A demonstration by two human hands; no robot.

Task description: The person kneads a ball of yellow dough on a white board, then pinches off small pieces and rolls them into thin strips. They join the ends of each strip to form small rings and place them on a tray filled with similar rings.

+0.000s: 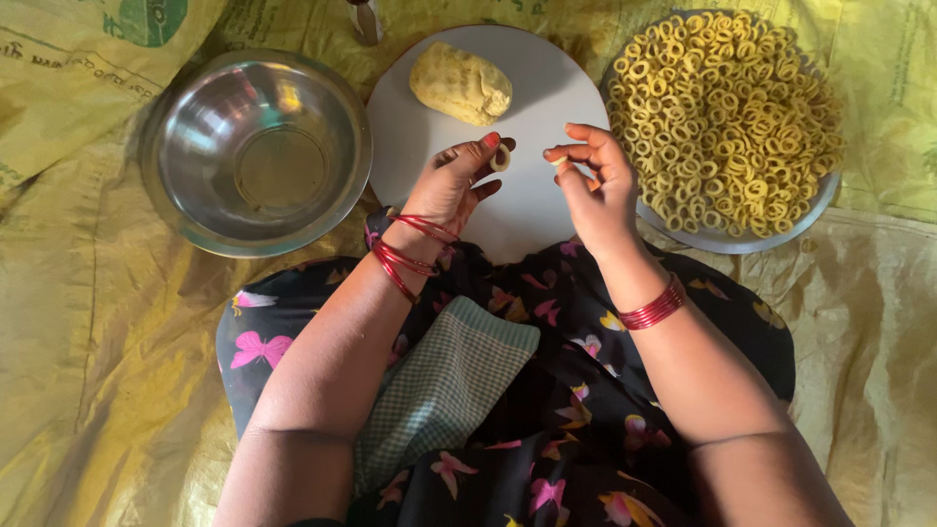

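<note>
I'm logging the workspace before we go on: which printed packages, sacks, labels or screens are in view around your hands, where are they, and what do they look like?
Printed sack: spread flat under everything, far left; yellow woven plastic, crinkled, faint dark lettering.
Green emblem: top left edge on that sack; rounded green patch, partly cut off.
Sack print at far right: faint lettering on the same yellow material.
No screens, signs or boxed packages visible.

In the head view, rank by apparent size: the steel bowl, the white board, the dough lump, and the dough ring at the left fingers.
1. White board and steel bowl: too alike to rank.
2. Dough lump.
3. Dough ring, pinched in the left fingers.
</note>
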